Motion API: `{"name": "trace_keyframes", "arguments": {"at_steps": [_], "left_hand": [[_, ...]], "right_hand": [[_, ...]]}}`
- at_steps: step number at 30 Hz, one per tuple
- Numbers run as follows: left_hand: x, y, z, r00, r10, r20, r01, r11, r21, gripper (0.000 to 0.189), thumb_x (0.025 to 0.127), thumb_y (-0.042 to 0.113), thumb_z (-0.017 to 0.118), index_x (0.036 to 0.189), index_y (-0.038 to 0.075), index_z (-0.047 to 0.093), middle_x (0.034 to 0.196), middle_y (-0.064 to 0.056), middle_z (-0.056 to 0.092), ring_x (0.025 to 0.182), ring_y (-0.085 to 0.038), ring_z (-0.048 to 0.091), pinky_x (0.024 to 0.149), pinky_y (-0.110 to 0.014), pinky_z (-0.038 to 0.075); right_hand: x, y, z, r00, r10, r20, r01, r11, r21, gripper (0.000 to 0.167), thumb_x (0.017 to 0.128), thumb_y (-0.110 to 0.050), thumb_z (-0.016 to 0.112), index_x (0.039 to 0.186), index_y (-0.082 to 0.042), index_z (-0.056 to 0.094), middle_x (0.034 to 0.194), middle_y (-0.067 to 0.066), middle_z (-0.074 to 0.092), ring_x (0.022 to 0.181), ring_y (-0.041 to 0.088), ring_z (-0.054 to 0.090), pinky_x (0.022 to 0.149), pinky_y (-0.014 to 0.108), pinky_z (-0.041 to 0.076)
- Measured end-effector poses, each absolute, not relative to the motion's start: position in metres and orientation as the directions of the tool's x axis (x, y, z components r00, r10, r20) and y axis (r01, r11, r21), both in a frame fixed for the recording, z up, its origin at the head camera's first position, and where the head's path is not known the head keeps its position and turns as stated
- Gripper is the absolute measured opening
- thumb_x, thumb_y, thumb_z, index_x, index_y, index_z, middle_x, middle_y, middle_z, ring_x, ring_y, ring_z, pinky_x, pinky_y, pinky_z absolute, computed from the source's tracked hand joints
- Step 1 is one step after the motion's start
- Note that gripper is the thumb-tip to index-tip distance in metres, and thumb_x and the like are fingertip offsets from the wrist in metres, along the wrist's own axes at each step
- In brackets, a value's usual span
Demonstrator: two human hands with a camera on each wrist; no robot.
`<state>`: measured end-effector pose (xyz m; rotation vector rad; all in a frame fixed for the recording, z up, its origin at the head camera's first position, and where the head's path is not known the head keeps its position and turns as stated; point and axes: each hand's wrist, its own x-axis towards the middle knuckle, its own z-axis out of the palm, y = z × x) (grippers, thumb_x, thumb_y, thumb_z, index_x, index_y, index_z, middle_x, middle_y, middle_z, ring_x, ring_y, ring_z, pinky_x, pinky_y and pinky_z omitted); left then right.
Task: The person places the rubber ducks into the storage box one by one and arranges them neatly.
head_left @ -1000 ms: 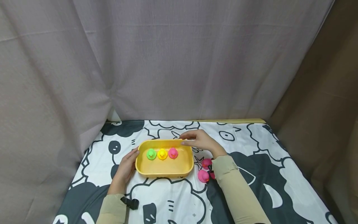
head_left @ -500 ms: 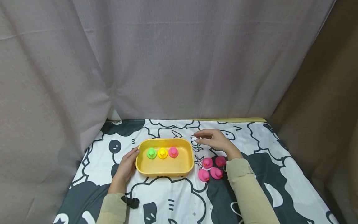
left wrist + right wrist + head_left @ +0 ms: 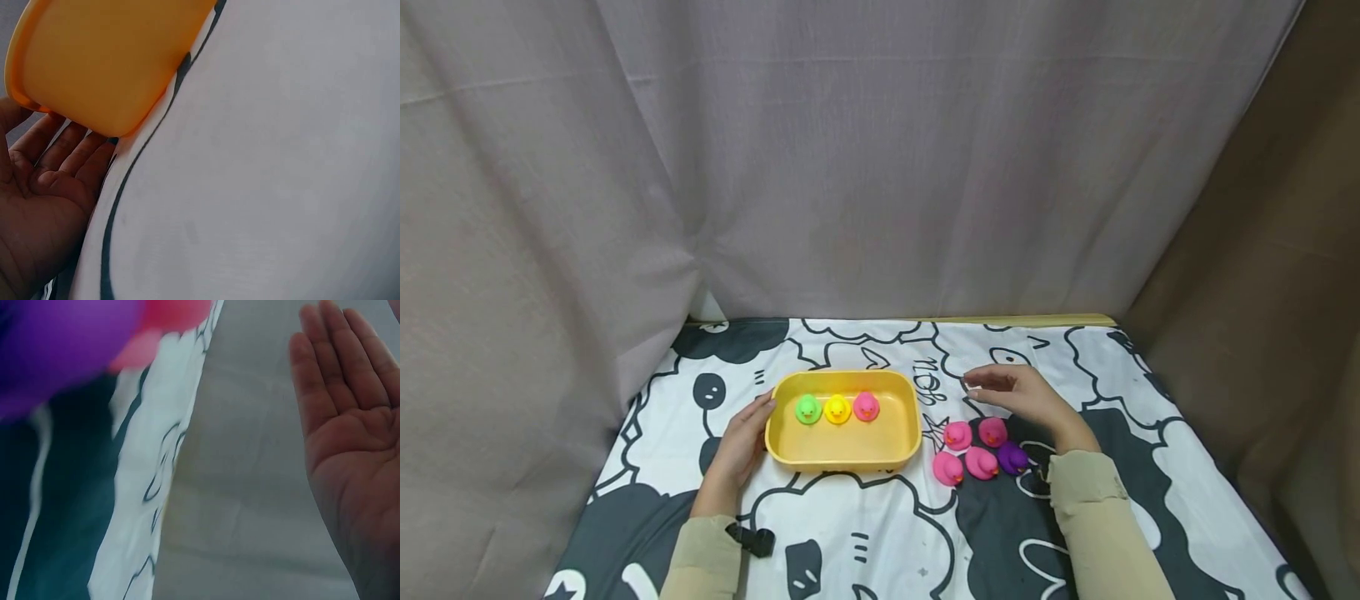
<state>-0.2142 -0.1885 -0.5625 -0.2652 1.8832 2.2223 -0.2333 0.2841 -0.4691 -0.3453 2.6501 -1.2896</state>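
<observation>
My left hand (image 3: 741,442) rests at the left end of a yellow tray (image 3: 842,454), its fingers (image 3: 59,147) lying against the outer wall just below the rim in the left wrist view. Inside the tray, a green rubber duck (image 3: 808,409), a yellow one and a pink one (image 3: 867,407) stand in a row. Over the cloth to the right hovers my right hand (image 3: 1026,398), holding nothing; its fingers look straight in the right wrist view. Nearest to it are a purple rubber duck (image 3: 1012,458) and several pink ducks (image 3: 982,463) in a cluster.
A black-and-white cartoon-print cloth (image 3: 865,542) covers the table. Grey curtain fabric (image 3: 880,167) hangs behind it, and a brown curtain (image 3: 1262,333) stands on the right side. A small black device (image 3: 756,542) sits at the left wrist.
My right hand has moved right from the tray's far right corner to above the ducks' right side, uncovering the purple duck and more pink ones. My left hand and the tray stay in place.
</observation>
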Motion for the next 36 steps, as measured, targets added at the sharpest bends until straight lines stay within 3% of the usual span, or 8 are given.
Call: {"name": "trace_keyframes", "arguments": {"at_steps": [9,19,27,36], "left_hand": [[-0.215,-0.188,-0.561,-0.96,0.047,-0.277,-0.281,-0.161,0.946,0.05,0.102,0.038,0.057,0.149,0.02,0.052,0.155,0.005,0.043,0.139,-0.014,0.043,0.11,-0.031,0.041],[-0.215,-0.189,-0.561,-0.963,0.048,-0.265,-0.27,-0.147,0.952,0.052,0.102,0.039,0.057,0.15,0.019,0.05,0.156,0.002,0.042,0.14,-0.017,0.042,0.108,-0.03,0.043],[-0.212,-0.189,-0.562,-0.962,0.056,-0.268,-0.273,-0.164,0.948,0.051,0.103,0.038,0.057,0.15,0.02,0.05,0.155,0.004,0.043,0.139,-0.014,0.043,0.109,-0.03,0.042],[-0.213,-0.188,-0.559,-0.96,0.056,-0.273,-0.278,-0.161,0.947,0.052,0.102,0.04,0.058,0.15,0.02,0.05,0.156,0.005,0.041,0.141,-0.014,0.041,0.112,-0.032,0.039]], "right_hand": [[-0.21,0.32,-0.484,-0.946,-0.324,-0.026,-0.165,0.55,-0.819,0.039,0.091,-0.029,0.076,0.126,-0.011,0.07,0.123,0.01,0.07,0.115,0.028,0.065,0.092,0.037,0.057],[-0.199,0.33,-0.516,-0.947,-0.309,-0.089,-0.112,0.576,-0.81,0.04,0.087,-0.029,0.08,0.123,-0.013,0.072,0.118,0.006,0.071,0.11,0.024,0.068,0.09,0.027,0.055],[-0.195,0.33,-0.525,-0.966,-0.255,-0.045,-0.12,0.593,-0.797,0.039,0.086,-0.032,0.082,0.12,-0.016,0.072,0.117,0.004,0.072,0.108,0.023,0.068,0.091,0.032,0.057],[-0.201,0.327,-0.529,-0.966,-0.257,-0.036,-0.149,0.661,-0.735,0.034,0.086,-0.034,0.081,0.114,-0.017,0.074,0.106,0.0,0.072,0.094,0.016,0.067,0.083,0.029,0.057]]}}
